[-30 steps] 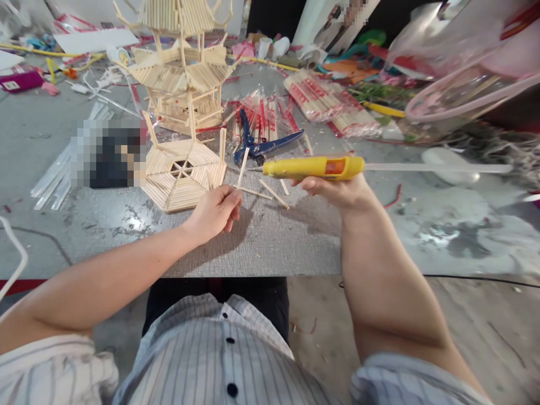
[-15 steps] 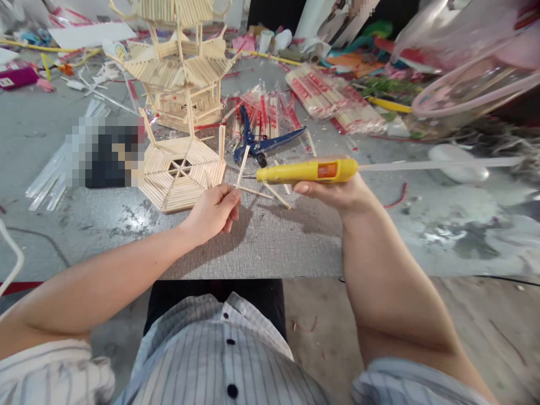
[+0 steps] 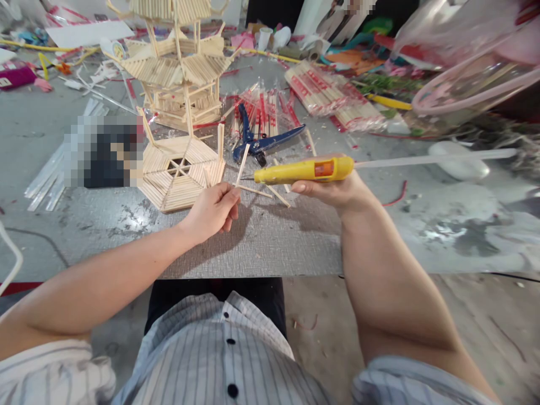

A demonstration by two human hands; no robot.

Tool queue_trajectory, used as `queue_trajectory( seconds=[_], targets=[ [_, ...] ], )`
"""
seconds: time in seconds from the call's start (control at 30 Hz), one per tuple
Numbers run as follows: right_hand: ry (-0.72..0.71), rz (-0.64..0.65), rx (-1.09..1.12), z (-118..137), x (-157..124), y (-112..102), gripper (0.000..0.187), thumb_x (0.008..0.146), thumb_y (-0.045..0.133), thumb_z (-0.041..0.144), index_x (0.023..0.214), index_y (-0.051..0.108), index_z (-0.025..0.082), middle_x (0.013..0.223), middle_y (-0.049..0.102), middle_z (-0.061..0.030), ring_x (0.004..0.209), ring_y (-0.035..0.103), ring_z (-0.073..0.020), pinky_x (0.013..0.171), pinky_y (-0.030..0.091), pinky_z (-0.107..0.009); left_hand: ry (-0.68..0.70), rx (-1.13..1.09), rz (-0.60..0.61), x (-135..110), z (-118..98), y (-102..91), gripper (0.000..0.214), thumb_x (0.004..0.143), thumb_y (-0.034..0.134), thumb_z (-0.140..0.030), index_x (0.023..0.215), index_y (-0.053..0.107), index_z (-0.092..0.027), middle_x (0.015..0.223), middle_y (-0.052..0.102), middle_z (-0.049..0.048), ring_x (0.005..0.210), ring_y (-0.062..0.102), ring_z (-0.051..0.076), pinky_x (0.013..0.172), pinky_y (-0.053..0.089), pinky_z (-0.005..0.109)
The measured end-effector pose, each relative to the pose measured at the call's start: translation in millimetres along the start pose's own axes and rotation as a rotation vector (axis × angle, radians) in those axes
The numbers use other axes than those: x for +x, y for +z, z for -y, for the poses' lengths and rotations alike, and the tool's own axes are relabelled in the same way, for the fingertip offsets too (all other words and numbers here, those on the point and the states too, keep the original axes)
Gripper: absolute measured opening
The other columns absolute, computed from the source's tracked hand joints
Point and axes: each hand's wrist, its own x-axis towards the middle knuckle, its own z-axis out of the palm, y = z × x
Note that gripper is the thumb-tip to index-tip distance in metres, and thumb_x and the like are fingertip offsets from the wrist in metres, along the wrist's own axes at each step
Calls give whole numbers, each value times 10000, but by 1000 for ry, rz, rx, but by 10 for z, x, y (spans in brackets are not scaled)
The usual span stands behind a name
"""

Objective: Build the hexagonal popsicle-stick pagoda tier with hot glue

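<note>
Between thumb and fingers, my left hand (image 3: 217, 209) pinches a short wooden stick (image 3: 242, 164), which points up and slightly right. My right hand (image 3: 337, 191) is wrapped round a yellow hot glue gun (image 3: 306, 170); its thin nozzle points left, at or close to the stick. A clear glue stick (image 3: 434, 160) juts from the gun's back end. Just behind my left hand lies a hexagonal base of wooden sticks (image 3: 162, 188) with a few short posts standing on it. Blue pliers (image 3: 270, 140) rest beyond the glue gun.
A tiered pagoda model of sticks (image 3: 181, 70) stands behind the base. Wrapped chopsticks (image 3: 316, 90) lie at the back right. Clear glue sticks (image 3: 50, 163) and a blurred dark object (image 3: 109, 152) lie on the left. Loose cut sticks (image 3: 278, 197) are under the gun.
The glue gun and my right hand have shifted very slightly left. My left hand keeps the same pinch on the wooden stick.
</note>
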Motion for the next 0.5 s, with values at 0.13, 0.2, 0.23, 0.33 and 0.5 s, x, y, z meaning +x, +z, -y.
queue_trajectory(
  seconds=[0.13, 0.2, 0.23, 0.33, 0.5],
  targets=[
    [14, 6, -7, -30, -2, -11, 416, 546, 796, 615, 690, 666, 247, 637, 621, 2, 584, 566, -157, 522, 484, -300, 0, 11, -1, -1, -5, -1, 314, 974, 393, -206, 663, 430, -179, 502, 513, -63, 305, 440, 31, 305, 321, 150],
    [15, 17, -13, -46, -2, -17, 418, 559, 787, 619, 710, 680, 244, 653, 633, -3, 610, 588, -167, 533, 498, -303, -5, 10, -3, -5, -10, 1, 309, 974, 394, -206, 668, 430, -180, 502, 511, -66, 304, 439, 30, 306, 319, 149],
    [17, 22, -13, -54, -2, -21, 421, 568, 780, 622, 724, 688, 242, 663, 640, -7, 627, 601, -173, 538, 506, -305, -7, 10, -3, -6, -12, 2, 305, 974, 395, -206, 671, 432, -181, 503, 511, -67, 304, 440, 29, 307, 319, 148],
    [25, 20, -17, -70, -4, -27, 418, 583, 774, 617, 750, 700, 241, 684, 657, -12, 668, 626, -188, 556, 527, -313, -6, 16, -2, -7, -13, 1, 309, 973, 396, -207, 667, 427, -182, 506, 513, -65, 306, 443, 29, 310, 318, 146],
    [42, 8, -22, -46, 4, -21, 437, 566, 766, 641, 749, 697, 250, 728, 684, -19, 744, 662, -222, 637, 570, -359, 6, 10, 16, 2, 0, -11, 303, 975, 392, -211, 676, 433, -181, 516, 523, -63, 307, 449, 33, 311, 326, 146]
  ],
)
